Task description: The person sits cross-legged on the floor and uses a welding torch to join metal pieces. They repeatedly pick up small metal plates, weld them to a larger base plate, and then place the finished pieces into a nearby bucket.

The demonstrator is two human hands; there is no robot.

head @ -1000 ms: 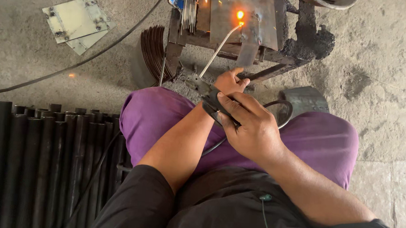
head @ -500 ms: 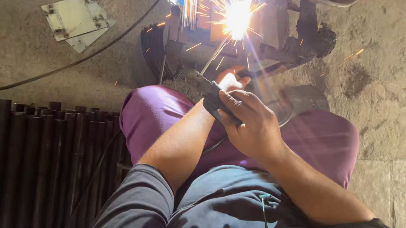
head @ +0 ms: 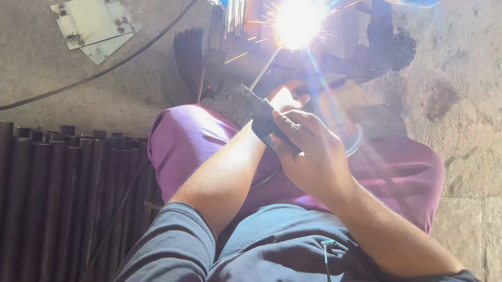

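Two hands, the left hand [head: 285, 99] and the right hand [head: 311, 153], close around one black welding holder [head: 264, 121] carrying one rod [head: 265, 69]. Two flat metal plates [head: 93, 21] lie on the floor. Roughly a dozen dark pipes [head: 44, 204] lie side by side.

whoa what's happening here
A person sits on the floor welding. The right hand grips a black electrode holder, and the left hand steadies it from behind. The welding rod meets a metal frame, throwing a bright arc. Dark pipes lie beside the person.
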